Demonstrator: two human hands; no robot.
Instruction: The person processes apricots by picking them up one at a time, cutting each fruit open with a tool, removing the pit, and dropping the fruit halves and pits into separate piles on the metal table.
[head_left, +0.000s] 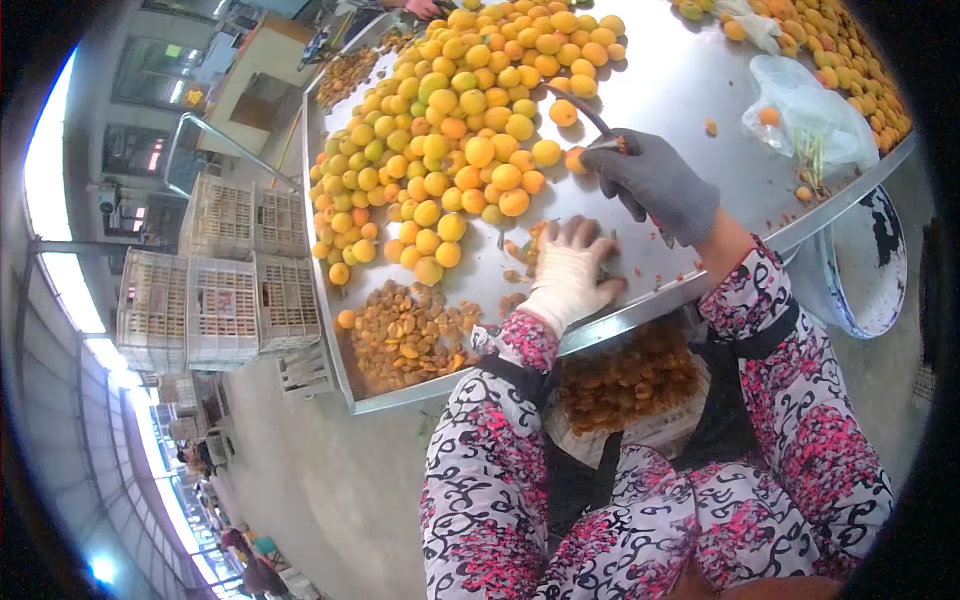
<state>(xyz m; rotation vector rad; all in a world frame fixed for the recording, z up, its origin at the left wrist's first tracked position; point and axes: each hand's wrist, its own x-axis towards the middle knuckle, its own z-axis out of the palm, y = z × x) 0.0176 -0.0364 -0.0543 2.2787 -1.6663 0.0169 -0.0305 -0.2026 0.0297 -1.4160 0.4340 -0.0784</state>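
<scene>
My left hand [572, 272], in a white glove, lies with fingers spread on the metal table [680, 90] near its front edge. Small orange fruit pieces [520, 250] lie beside its fingers. In a grey glove, my right hand [660, 185] is closed around a dark curved knife [583, 108], whose blade points up and left over the table. An orange apricot [576, 160] sits right by the right hand's fingers. To the left spreads a large heap of yellow-orange apricots [480, 150]. Brownish halved fruit [405, 340] is piled at the table's front left corner.
Below the table edge, a crate of brown-orange fruit pieces [630, 380] stands before my lap. A white bucket [860, 265] is at the right. A plastic bag [805, 110] and more apricots [850, 60] lie on the table's right. Stacked plastic crates [220, 310] stand left.
</scene>
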